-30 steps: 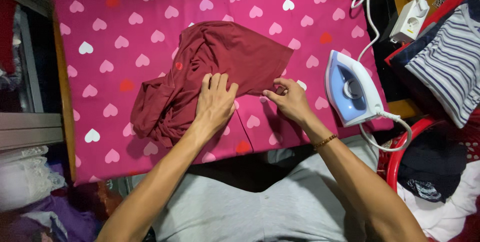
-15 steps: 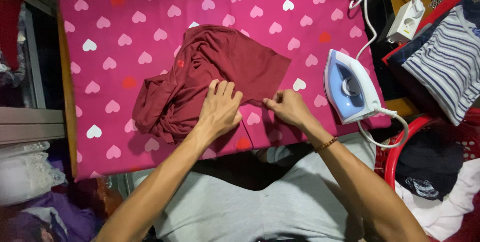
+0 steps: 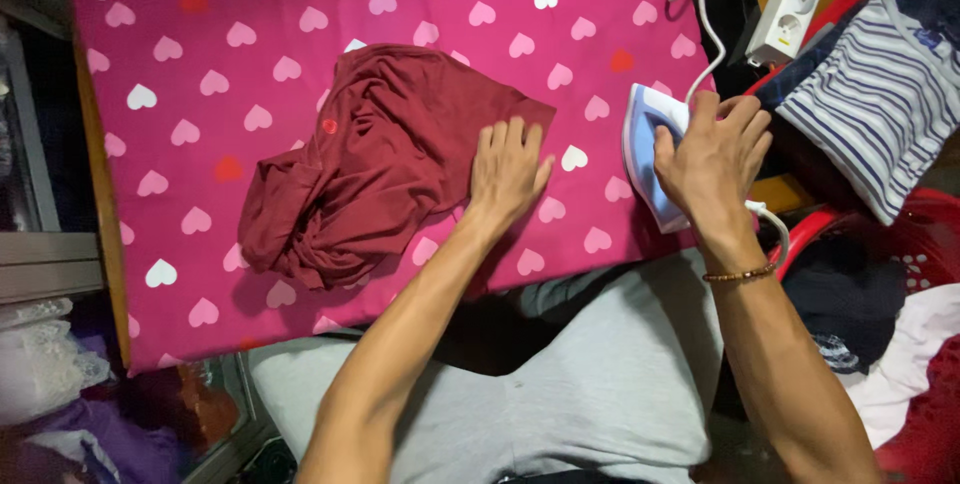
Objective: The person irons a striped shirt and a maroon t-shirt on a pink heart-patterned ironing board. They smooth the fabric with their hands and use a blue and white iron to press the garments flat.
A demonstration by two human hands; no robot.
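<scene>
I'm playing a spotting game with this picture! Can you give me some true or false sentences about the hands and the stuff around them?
1. The right hand rests on the blue and white iron. True.
2. The left hand holds a cup. False: it lies flat on the dark red garment.
3. The board cover is pink with hearts. True.
4. The striped shirt lies under the iron. False: it lies off to the side.

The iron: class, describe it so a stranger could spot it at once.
Find the pink heart-print board cover. At its right edge, under the right hand, lies the iron. It is the only hard blue-and-white thing there, trailing a white cord.
</scene>
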